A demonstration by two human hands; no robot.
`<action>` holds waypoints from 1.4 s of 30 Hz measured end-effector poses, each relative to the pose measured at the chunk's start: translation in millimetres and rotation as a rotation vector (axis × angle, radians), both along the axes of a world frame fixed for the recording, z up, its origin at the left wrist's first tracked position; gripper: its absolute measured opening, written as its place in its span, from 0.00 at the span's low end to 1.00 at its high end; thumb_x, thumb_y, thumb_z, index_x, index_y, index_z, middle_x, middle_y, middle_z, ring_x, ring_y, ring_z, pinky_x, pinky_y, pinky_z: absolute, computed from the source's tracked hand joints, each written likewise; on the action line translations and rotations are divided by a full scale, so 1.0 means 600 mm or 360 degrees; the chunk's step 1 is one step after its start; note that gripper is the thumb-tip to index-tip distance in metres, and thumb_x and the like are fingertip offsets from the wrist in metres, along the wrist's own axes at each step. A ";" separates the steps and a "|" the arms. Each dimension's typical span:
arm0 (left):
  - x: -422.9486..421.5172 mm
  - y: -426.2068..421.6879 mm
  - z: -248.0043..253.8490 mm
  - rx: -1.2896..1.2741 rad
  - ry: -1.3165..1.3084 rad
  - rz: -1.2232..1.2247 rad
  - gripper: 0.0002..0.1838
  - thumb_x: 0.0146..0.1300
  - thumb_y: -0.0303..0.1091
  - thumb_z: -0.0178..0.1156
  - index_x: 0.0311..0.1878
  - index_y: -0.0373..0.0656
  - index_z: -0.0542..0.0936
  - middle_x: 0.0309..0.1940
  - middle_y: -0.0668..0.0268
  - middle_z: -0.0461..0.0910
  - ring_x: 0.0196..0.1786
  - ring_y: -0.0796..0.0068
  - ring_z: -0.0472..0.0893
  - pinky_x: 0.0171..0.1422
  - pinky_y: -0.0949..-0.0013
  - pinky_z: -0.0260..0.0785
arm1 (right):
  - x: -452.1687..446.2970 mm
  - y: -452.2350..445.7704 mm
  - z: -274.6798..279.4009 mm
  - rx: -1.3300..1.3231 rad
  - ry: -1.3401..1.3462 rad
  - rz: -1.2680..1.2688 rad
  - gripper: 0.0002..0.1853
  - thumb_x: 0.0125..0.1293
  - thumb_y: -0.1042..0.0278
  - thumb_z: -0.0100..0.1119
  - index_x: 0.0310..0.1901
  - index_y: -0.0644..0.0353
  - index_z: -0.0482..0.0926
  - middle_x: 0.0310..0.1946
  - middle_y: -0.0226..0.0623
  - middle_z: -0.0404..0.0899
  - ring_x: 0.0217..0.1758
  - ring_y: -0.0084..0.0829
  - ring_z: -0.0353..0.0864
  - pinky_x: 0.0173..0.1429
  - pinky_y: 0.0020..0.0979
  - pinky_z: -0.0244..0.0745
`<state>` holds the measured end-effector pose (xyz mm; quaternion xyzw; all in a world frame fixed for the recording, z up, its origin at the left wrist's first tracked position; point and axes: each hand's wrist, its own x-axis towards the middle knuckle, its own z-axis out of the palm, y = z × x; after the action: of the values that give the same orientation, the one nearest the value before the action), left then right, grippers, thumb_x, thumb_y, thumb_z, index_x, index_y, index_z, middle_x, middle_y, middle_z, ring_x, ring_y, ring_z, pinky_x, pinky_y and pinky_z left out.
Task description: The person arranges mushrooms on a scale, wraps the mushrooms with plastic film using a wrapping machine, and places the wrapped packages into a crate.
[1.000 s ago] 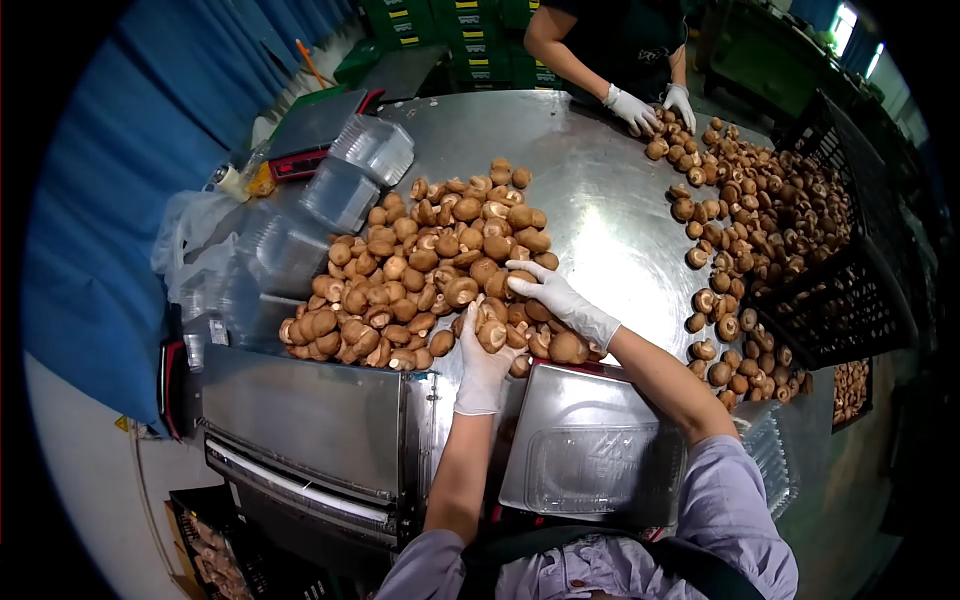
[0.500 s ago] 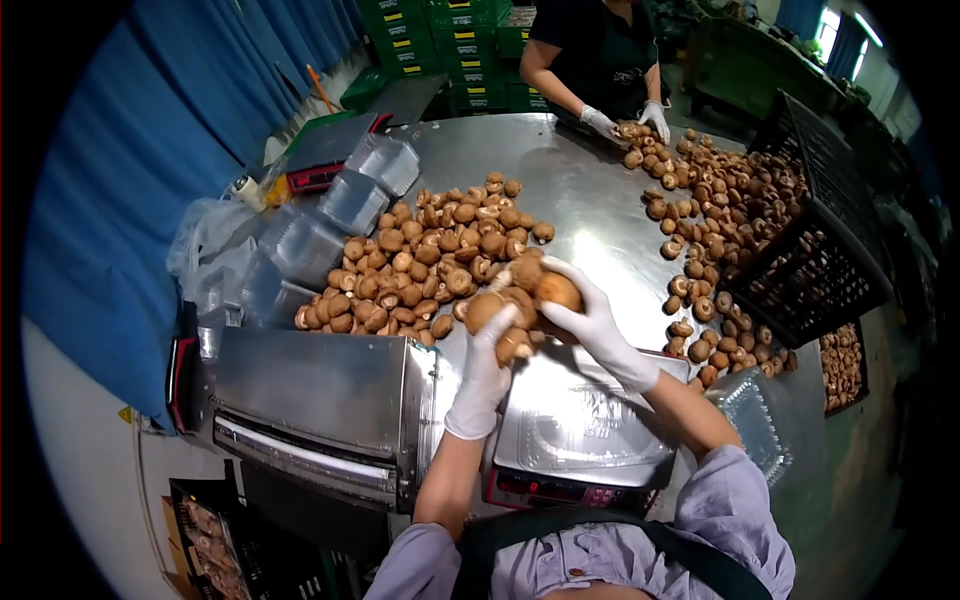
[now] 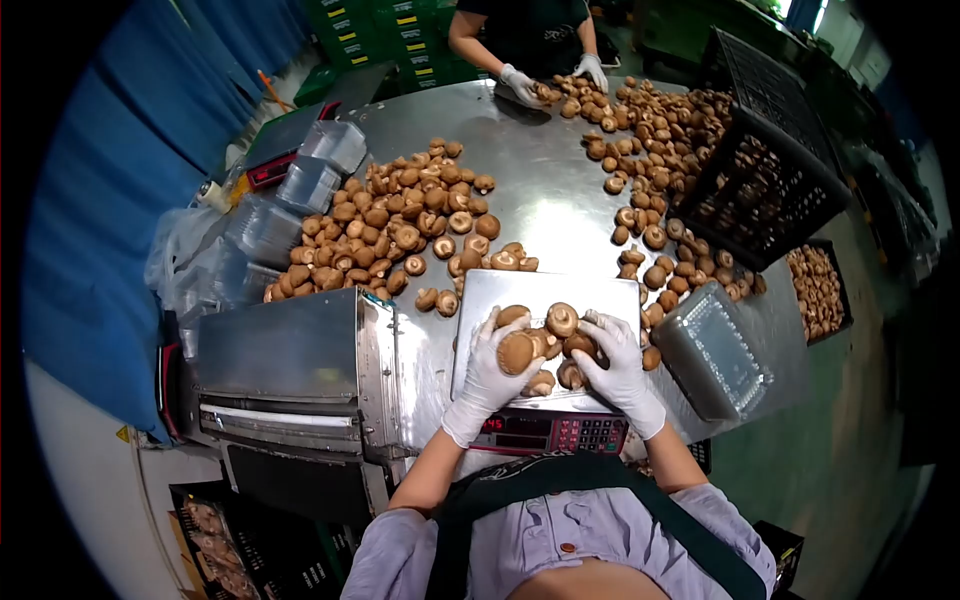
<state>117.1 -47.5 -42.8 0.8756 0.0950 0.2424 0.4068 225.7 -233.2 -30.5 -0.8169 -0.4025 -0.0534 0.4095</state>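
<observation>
My left hand [image 3: 486, 375], in a white glove, curls round a brown shiitake mushroom [image 3: 516, 353] over the scale's left side. Opposite it, my gloved right hand [image 3: 617, 368] has its fingers closed against another shiitake mushroom [image 3: 579, 346]. Several more mushrooms, one a pale-gilled mushroom [image 3: 561, 319], lie between the hands above the metal plate of the weighing scale [image 3: 610, 290]. Whether a clear tray lies under them I cannot tell. Red digits show on the scale's front panel [image 3: 520, 434], close to my apron.
A mushroom heap [image 3: 385, 215] lies left of centre beside clear plastic trays [image 3: 265, 230]. A metal machine [image 3: 280, 350] stands at left. On the right are a tipped black crate [image 3: 770, 160] and stacked clear trays [image 3: 710, 350]. Across the table, a co-worker's gloved hands [image 3: 522, 86] handle mushrooms.
My hands have come down and back with the mushrooms, from above the table to the scale plate. The view has shifted. Mushrooms now lie just beyond the scale.
</observation>
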 end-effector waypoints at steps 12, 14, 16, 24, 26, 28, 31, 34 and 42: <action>-0.055 0.023 0.043 -0.0033 0.0122 -0.0039 0.48 0.38 0.34 0.77 0.66 0.39 0.65 0.61 0.52 0.67 0.64 0.55 0.69 0.67 0.60 0.63 | -0.009 -0.032 0.021 0.0061 0.0017 -0.0101 0.21 0.51 0.72 0.65 0.49 0.60 0.79 0.51 0.43 0.78 0.57 0.42 0.74 0.61 0.36 0.70; -0.054 0.030 0.041 0.0022 0.0112 -0.0040 0.46 0.40 0.35 0.76 0.65 0.40 0.66 0.60 0.51 0.68 0.63 0.54 0.70 0.66 0.60 0.64 | -0.006 -0.024 0.022 0.0060 0.0015 -0.0076 0.21 0.51 0.72 0.65 0.49 0.60 0.79 0.51 0.43 0.78 0.57 0.42 0.74 0.61 0.36 0.70; -0.052 0.033 0.031 0.0116 0.0056 -0.0023 0.41 0.46 0.37 0.73 0.64 0.39 0.67 0.55 0.51 0.71 0.59 0.53 0.72 0.64 0.59 0.66 | 0.002 -0.012 0.025 0.0060 0.0015 -0.0055 0.21 0.51 0.71 0.66 0.50 0.60 0.78 0.51 0.43 0.78 0.57 0.41 0.74 0.61 0.36 0.70; -0.048 0.035 0.004 0.0011 0.0022 0.0136 0.33 0.52 0.33 0.68 0.62 0.38 0.69 0.51 0.52 0.72 0.55 0.55 0.75 0.59 0.62 0.70 | 0.042 0.099 0.056 -0.0090 0.0111 0.0380 0.25 0.53 0.66 0.65 0.54 0.61 0.75 0.53 0.46 0.76 0.55 0.45 0.73 0.61 0.38 0.69; -0.045 0.034 0.007 0.0070 0.0040 0.0176 0.32 0.53 0.31 0.67 0.62 0.37 0.69 0.50 0.52 0.73 0.54 0.56 0.76 0.58 0.63 0.70 | 0.048 0.135 0.044 -0.0267 0.0025 0.0648 0.26 0.54 0.68 0.61 0.57 0.59 0.73 0.54 0.46 0.75 0.56 0.47 0.72 0.61 0.40 0.69; -0.042 0.033 0.011 0.0241 0.0013 0.0244 0.30 0.54 0.29 0.65 0.62 0.37 0.69 0.51 0.52 0.73 0.54 0.57 0.76 0.59 0.64 0.70 | 0.046 0.163 0.030 -0.0455 -0.0031 0.0856 0.24 0.53 0.69 0.60 0.55 0.58 0.75 0.48 0.46 0.78 0.50 0.44 0.77 0.55 0.40 0.73; -0.043 0.035 0.012 0.0213 -0.0032 0.0261 0.30 0.55 0.27 0.63 0.63 0.37 0.68 0.51 0.52 0.73 0.54 0.58 0.76 0.60 0.65 0.69 | 0.050 0.175 0.035 -0.0582 0.0049 0.0906 0.21 0.54 0.69 0.60 0.52 0.60 0.77 0.43 0.45 0.80 0.43 0.43 0.79 0.52 0.39 0.74; -0.048 0.042 0.007 -0.0233 0.0000 0.0256 0.28 0.57 0.25 0.61 0.63 0.37 0.68 0.52 0.54 0.73 0.54 0.62 0.76 0.62 0.66 0.68 | 0.061 0.152 0.071 -0.0476 0.0254 0.0757 0.18 0.54 0.69 0.61 0.48 0.61 0.79 0.38 0.45 0.81 0.40 0.42 0.81 0.49 0.37 0.75; -0.037 0.144 -0.013 -0.0390 0.0181 0.0636 0.22 0.60 0.31 0.59 0.58 0.39 0.73 0.54 0.56 0.74 0.55 0.62 0.76 0.61 0.65 0.70 | 0.070 -0.143 0.141 -0.0439 0.0872 0.0287 0.17 0.51 0.69 0.64 0.45 0.59 0.83 0.38 0.44 0.83 0.39 0.34 0.82 0.47 0.32 0.75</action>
<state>94.7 38.7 -50.8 0.7958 0.3179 0.2551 0.4479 267.5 -319.2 54.4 -0.8098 -0.3516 0.2603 0.3911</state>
